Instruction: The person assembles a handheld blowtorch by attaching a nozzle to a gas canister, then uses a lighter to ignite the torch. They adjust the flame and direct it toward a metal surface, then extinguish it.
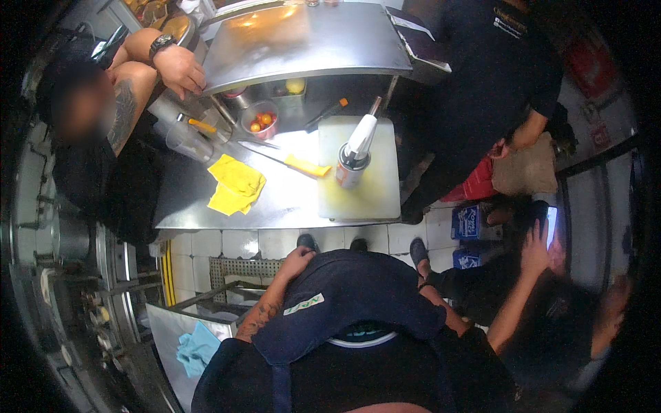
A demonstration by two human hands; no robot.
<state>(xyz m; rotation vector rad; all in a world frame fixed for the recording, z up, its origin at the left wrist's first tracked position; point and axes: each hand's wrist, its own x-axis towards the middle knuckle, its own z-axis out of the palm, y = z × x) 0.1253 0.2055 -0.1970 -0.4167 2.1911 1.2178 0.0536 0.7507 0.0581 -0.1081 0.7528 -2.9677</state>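
My left hand (298, 261) is down beside my dark apron (365, 289), below the counter's front edge. Its fingers look bent, but the apron's edge partly hides them, so their grip is unclear. Only my right forearm (444, 310) shows; the hand is out of sight behind the apron. On the steel counter (282, 206) ahead lies a pale cutting board (380, 193). A gas canister with a white torch head (357, 151) stands upright on it. A yellow-handled knife (306, 165) lies left of the board, and a crumpled yellow cloth (235, 184) is farther left.
Behind the knife sit a bowl of small tomatoes (261, 120) and an orange-and-black handled tool (328, 114). Clear containers (189, 138) stand at left under a raised steel shelf (303, 45). One person leans in at left, another stands at far right, and a third holds a phone (551, 227).
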